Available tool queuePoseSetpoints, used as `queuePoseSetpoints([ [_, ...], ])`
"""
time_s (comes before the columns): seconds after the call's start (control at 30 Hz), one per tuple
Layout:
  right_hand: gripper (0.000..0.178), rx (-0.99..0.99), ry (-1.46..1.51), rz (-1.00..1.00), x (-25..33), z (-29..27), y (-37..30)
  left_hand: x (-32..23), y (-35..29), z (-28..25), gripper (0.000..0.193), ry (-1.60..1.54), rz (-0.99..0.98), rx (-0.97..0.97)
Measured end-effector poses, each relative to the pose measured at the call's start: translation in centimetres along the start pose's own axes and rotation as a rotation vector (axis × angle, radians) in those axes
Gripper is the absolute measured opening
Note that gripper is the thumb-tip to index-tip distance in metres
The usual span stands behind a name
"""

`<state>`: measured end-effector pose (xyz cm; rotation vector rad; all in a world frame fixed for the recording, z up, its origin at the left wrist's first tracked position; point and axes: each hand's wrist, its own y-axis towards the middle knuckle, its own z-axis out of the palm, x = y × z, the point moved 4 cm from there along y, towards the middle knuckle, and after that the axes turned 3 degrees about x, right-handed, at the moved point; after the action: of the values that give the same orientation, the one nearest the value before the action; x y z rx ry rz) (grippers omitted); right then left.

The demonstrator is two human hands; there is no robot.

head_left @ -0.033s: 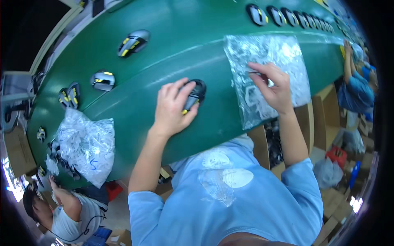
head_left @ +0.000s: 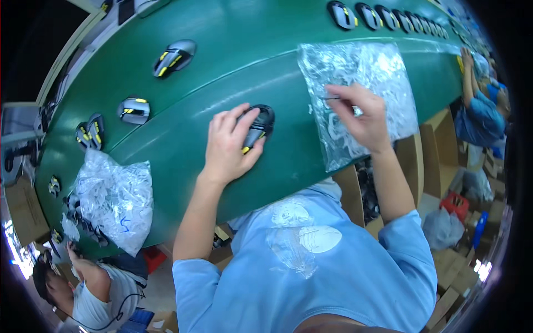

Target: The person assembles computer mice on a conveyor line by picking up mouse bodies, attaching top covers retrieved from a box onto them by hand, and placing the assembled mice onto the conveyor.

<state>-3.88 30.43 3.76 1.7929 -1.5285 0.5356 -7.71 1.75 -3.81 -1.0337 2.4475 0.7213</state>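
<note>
My left hand (head_left: 229, 147) is closed round a computer mouse (head_left: 260, 125), black and grey with a yellow accent, lying on the green work surface (head_left: 194, 119). Part of the mouse is hidden under my fingers. To the right, my right hand (head_left: 363, 116) pinches a small thin dark strip (head_left: 332, 99) between thumb and forefinger; its exact kind is too small to tell. This hand hovers over a clear plastic bag (head_left: 397, 72) full of whitish, thin, loop-like pieces.
Several mice stand in a row (head_left: 377, 18) at the far right. More mice (head_left: 175, 58) lie at left. A second clear bag (head_left: 119, 197) sits at the left edge, near a seated person (head_left: 91, 277). Cardboard boxes (head_left: 438, 147) stand at right, with another person (head_left: 477, 116) beyond.
The whole view has shifted slightly, so things on the table appear a little further left. My right hand has moved slightly left with the strip; the left keeps its hold on the mouse.
</note>
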Motion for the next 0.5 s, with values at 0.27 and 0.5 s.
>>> queuePoseSetpoints([
  [0.27, 0.025, 0.047, -0.046, -0.404, 2.4, 6.7, 1.7, -0.4, 0.3, 1.0, 0.065, -0.018, 0.033, -0.009],
  [0.5, 0.018, 0.14, 0.177, -0.228, 1.1, 9.6, 1.7, 0.2, 0.1, 1.3, 0.083, -0.075, 0.023, -0.056],
])
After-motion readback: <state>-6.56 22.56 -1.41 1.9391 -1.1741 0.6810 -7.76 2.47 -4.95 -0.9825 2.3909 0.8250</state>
